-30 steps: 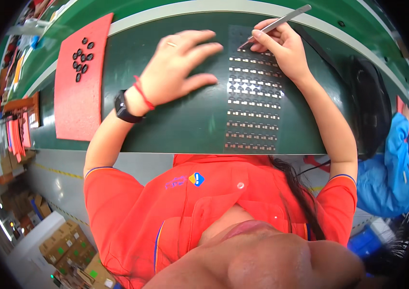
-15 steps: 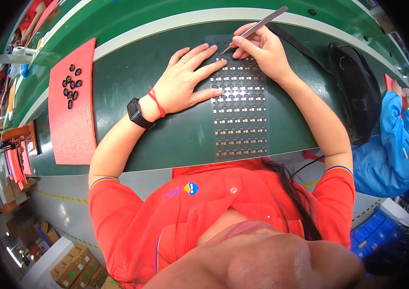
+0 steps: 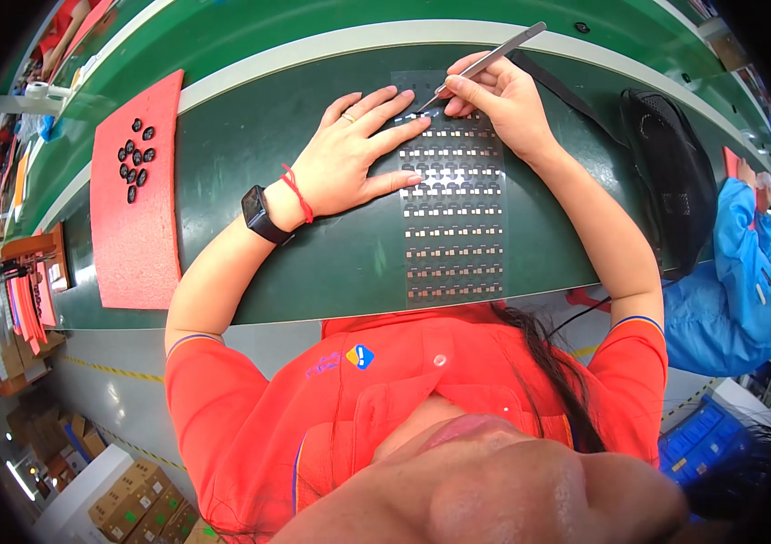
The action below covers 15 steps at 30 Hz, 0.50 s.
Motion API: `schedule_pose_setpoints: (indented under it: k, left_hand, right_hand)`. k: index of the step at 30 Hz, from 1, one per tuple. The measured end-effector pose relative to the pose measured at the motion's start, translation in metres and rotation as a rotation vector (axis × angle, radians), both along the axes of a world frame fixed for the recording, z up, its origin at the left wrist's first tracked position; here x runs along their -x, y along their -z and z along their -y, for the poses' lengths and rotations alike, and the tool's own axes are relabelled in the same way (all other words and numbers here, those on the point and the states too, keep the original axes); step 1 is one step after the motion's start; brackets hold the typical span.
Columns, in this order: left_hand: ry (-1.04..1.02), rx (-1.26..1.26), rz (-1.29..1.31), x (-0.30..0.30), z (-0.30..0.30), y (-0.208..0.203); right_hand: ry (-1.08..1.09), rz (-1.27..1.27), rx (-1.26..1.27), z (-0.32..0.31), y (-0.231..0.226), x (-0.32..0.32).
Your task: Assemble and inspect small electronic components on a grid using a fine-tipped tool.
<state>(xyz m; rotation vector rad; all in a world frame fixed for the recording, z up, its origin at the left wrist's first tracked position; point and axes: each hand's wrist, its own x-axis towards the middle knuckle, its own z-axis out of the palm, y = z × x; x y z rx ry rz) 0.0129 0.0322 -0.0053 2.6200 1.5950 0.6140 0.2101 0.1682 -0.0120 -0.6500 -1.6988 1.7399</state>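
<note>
We see the right hand gripping metal tweezers pen-fashion, tips at the far row of a clear plastic sheet; the left hand, at ten o'clock, lies spread, index finger and thumb over its edge. The sheet rests on the green tabletop. We judge it light, flexible and slippery, best held by its bare margins. At nine o'clock, black round parts sit on a red foam pad.

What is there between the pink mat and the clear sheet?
The head view shows the left hand, with a red string bracelet and black watch, over green tabletop.
</note>
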Motion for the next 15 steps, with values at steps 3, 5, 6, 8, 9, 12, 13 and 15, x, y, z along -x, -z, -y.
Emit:
schedule_pose_setpoints:
  k: [3,5,6,8,9,12,13,15]
  left_hand:
    - [-0.002,0.008,-0.003,-0.0004,0.0004,0.0]
    - [-0.002,0.01,-0.001,-0.0003,0.0004,0.0001]
    - [-0.003,0.009,0.0,-0.0002,0.0006,0.0]
    - [-0.001,0.013,-0.002,0.0001,0.001,-0.0006]
    - [-0.003,0.012,-0.002,0.0001,0.001,-0.0002]
    - [-0.002,0.009,-0.017,-0.0001,0.0012,0.0006]
    - [0.002,0.011,-0.025,-0.0008,0.0013,0.0]
    - [0.005,0.013,-0.034,-0.0009,0.0018,-0.0005]
  right_hand:
    - [0.018,-0.008,0.011,0.0003,-0.0014,0.0]
    - [0.023,-0.024,0.009,-0.0004,0.0,0.0001]
    - [0.022,-0.022,0.008,-0.0002,-0.0007,0.0001]
    - [0.031,0.009,-0.005,0.0003,-0.0026,0.0002]
    - [0.03,0.01,-0.006,0.0,-0.0021,0.0001]
    - [0.013,0.009,-0.015,-0.0009,0.001,0.0001]
    - [0.011,0.015,-0.013,-0.0009,0.0014,0.0003]
    - [0.009,0.021,-0.011,-0.0008,0.0016,0.0007]
